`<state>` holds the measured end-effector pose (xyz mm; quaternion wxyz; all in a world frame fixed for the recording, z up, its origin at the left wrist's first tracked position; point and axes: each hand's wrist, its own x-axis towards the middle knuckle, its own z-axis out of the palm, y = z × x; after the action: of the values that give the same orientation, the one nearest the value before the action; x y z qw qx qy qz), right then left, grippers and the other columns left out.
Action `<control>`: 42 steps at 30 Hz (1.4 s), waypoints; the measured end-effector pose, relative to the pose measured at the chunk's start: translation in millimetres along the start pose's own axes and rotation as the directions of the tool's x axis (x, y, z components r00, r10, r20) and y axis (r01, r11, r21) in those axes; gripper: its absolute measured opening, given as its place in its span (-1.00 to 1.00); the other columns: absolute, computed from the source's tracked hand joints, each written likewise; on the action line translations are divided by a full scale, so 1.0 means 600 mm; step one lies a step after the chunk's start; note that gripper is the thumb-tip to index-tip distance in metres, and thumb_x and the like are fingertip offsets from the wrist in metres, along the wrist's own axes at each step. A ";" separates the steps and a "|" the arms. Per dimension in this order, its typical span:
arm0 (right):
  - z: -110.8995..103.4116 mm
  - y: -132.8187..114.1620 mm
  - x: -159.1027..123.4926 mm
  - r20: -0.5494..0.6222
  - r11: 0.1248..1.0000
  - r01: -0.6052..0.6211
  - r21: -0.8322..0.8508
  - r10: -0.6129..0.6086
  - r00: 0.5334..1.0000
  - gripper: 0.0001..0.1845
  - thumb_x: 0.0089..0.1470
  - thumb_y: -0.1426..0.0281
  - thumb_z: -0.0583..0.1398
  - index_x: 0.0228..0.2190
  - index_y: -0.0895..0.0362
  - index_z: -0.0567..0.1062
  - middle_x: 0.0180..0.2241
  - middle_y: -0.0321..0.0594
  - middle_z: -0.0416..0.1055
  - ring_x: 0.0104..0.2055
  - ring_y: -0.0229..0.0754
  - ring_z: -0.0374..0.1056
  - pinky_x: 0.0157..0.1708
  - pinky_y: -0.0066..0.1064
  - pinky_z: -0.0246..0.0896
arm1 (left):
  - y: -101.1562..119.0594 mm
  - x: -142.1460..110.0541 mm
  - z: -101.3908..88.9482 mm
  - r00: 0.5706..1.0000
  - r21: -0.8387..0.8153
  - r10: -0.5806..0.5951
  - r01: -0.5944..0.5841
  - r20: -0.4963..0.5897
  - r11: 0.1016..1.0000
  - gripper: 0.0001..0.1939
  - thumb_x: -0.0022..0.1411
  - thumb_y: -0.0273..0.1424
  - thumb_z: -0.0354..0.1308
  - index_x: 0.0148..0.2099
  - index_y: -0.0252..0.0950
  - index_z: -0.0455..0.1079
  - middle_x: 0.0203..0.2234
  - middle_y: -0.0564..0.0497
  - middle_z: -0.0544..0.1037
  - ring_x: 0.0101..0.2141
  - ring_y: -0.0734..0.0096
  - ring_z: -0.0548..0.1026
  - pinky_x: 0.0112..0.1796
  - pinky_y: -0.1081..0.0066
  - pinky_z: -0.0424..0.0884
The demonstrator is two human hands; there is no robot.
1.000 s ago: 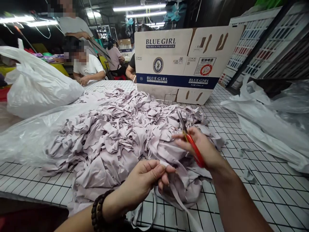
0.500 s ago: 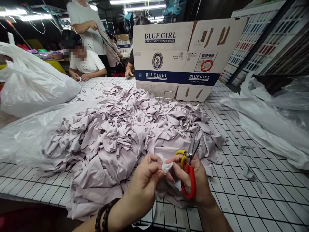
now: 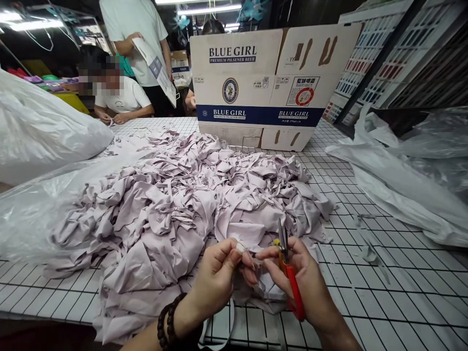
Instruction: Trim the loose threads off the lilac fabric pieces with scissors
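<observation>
Head view: left hand (image 3: 215,273), lower centre, pinches pale fabric piece (image 3: 240,247); right hand (image 3: 310,280), lower right of centre, clasps red-handled scissors (image 3: 295,295); fabric pile (image 3: 157,209) mid-frame.

Fluorescent tubes (image 3: 209,9) glare white against a dark background; the gridded desk (image 3: 383,307) is softly lit, and wide-angle stretching skews the outer edges.

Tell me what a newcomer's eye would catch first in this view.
Probably the big heap of pale mauve cloth across the middle of the gridded table. Behind it stands a white BLUE GIRL carton with a dark blue band. Nearer, the right hand holds red-handled scissors.
</observation>
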<state>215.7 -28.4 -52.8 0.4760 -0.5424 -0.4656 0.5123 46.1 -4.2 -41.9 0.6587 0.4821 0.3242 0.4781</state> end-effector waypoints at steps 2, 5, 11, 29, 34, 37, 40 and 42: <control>-0.012 -0.009 -0.015 -0.057 0.985 0.012 -0.171 -0.022 0.998 -0.65 -0.04 0.22 0.32 -0.40 0.01 0.23 -0.47 -0.38 0.37 -0.47 -0.26 0.30 -0.47 -0.45 0.23 | -0.003 -0.002 -0.002 0.999 0.119 0.036 -0.034 -0.012 0.992 -0.54 0.28 -0.05 0.09 -0.43 -0.35 0.35 -0.66 -0.01 0.52 -0.62 0.46 0.49 -0.51 0.50 0.43; -0.017 -0.027 -0.038 -0.083 0.877 0.023 -0.480 -0.072 0.994 -0.64 -0.11 0.19 0.30 -0.43 0.00 0.21 -0.57 -0.45 0.22 -0.53 -0.27 0.19 -0.54 -0.46 0.15 | -0.004 -0.004 -0.006 0.996 0.299 0.082 -0.085 0.025 0.951 -0.55 0.35 -0.09 -0.01 -0.41 -0.34 0.36 -0.67 -0.03 0.53 -0.61 0.42 0.50 -0.50 0.48 0.43; 0.001 -0.038 -0.051 -0.079 0.629 0.023 -0.777 -0.134 0.988 -0.61 -0.15 0.18 0.28 -0.44 -0.01 0.15 -0.59 -0.44 0.32 -0.57 -0.21 0.26 -0.54 -0.41 0.14 | -0.003 -0.005 -0.013 0.976 0.510 0.159 -0.214 0.149 0.833 -0.63 0.41 -0.34 -0.11 -0.43 -0.30 0.32 -0.60 -0.03 0.52 -0.54 0.41 0.51 -0.44 0.47 0.39; 0.009 -0.054 -0.047 0.005 0.538 0.102 -0.837 -0.177 0.984 -0.67 -0.09 0.23 0.25 -0.44 -0.02 0.16 -0.56 -0.39 0.42 -0.56 -0.14 0.36 -0.56 -0.38 0.14 | 0.002 -0.014 -0.018 0.989 0.404 0.094 -0.134 0.117 0.905 -0.65 0.38 -0.34 -0.05 -0.46 -0.33 0.32 -0.60 0.06 0.38 -0.63 0.54 0.41 -0.55 0.55 0.34; 0.016 -0.060 -0.048 -0.015 0.532 0.093 -0.841 -0.195 0.981 -0.68 -0.09 0.23 0.25 -0.45 -0.02 0.16 -0.57 -0.40 0.42 -0.58 -0.15 0.33 -0.54 -0.38 0.13 | 0.001 -0.016 -0.020 0.993 0.379 0.067 -0.100 0.099 0.920 -0.63 0.37 -0.26 -0.02 -0.46 -0.33 0.32 -0.60 0.06 0.37 -0.64 0.55 0.40 -0.57 0.55 0.33; 0.012 -0.061 -0.047 0.029 0.499 0.102 -0.861 -0.152 0.988 -0.67 -0.09 0.23 0.25 -0.45 -0.02 0.15 -0.58 -0.41 0.42 -0.58 -0.16 0.34 -0.56 -0.39 0.14 | 0.000 -0.016 -0.021 0.995 0.380 0.041 -0.075 0.096 0.922 -0.61 0.36 -0.22 -0.01 -0.47 -0.32 0.31 -0.62 0.07 0.36 -0.65 0.53 0.39 -0.57 0.54 0.32; 0.006 -0.062 -0.045 0.070 0.477 0.116 -0.871 -0.113 0.991 -0.66 -0.09 0.24 0.24 -0.45 -0.02 0.13 -0.57 -0.43 0.41 -0.57 -0.16 0.34 -0.58 -0.41 0.15 | 0.001 -0.016 -0.021 0.994 0.388 0.024 -0.062 0.103 0.919 -0.60 0.36 -0.21 -0.02 -0.47 -0.32 0.30 -0.64 0.07 0.35 -0.65 0.54 0.38 -0.56 0.54 0.31; 0.004 -0.062 -0.044 0.076 0.466 0.117 -0.877 -0.105 0.992 -0.65 -0.08 0.25 0.24 -0.46 -0.03 0.10 -0.60 -0.45 0.37 -0.59 -0.17 0.32 -0.59 -0.42 0.14 | 0.002 -0.015 -0.021 0.994 0.396 0.016 -0.059 0.111 0.917 -0.60 0.36 -0.21 -0.03 -0.47 -0.32 0.30 -0.64 0.07 0.36 -0.65 0.54 0.38 -0.56 0.54 0.31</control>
<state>211.3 -50.5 -12.7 0.1598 -0.6754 -0.6991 0.1719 31.4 -8.4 -44.9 0.5539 0.6366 0.3702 0.3884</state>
